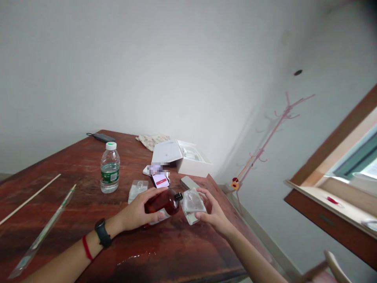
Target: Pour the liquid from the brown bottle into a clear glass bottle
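Observation:
My left hand (pixel 138 209) is wrapped round a dark reddish-brown bottle (pixel 167 203) with a pale label. The bottle lies tilted on its side, its black-topped neck pointing right. Whether a cap is on it I cannot tell. Fingers and thumb of my right hand (pixel 214 212) grip a small clear plastic container (pixel 193 202) by its right side, with the bottle's neck close to its upper left edge. A similar clear container (pixel 137 188) sits on the table behind my left hand. A phone (pixel 160 181) with a lit screen lies just beyond the bottle.
On the wooden table (pixel 73 157) stand a water bottle (pixel 110 171) and an open white box (pixel 194 167). A cloth (pixel 151 140), a dark flat device (pixel 103 137), a thin stick (pixel 32 197) and a wrapped stick (pixel 47 228) lie there too. Wet spots show in front.

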### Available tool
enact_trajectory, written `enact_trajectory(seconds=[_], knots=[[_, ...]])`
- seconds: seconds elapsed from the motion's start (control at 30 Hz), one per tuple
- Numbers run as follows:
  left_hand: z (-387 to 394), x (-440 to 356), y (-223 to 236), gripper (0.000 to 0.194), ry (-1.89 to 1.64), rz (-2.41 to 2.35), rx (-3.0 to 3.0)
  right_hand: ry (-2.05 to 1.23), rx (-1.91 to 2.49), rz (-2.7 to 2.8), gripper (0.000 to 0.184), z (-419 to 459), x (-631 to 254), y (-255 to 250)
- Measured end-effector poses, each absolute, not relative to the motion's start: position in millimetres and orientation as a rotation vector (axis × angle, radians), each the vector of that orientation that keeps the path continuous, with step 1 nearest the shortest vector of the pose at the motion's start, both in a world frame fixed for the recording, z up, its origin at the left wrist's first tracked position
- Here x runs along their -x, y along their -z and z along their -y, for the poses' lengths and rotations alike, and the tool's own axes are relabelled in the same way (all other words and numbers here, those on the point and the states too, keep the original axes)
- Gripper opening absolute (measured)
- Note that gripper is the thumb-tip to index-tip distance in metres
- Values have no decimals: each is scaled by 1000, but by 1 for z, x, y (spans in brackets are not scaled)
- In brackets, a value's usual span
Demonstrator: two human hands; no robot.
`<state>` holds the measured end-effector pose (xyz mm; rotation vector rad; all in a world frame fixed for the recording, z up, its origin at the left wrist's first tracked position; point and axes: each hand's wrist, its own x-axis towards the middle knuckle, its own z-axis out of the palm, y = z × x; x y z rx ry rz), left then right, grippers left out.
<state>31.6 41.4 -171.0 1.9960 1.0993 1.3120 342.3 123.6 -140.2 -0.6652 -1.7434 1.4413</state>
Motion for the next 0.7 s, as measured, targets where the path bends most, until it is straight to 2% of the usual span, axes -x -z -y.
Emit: enact_trajectory(seconds=[0.57,0.7], knots=[[-40,-33,170,70,-1216,-1178,-2089,-1421,679,1940,81,-139,-357,141],[-39,-34,172,75,-1260,-1223,-2046,-1377,669,1984,79,-141,-355,132]])
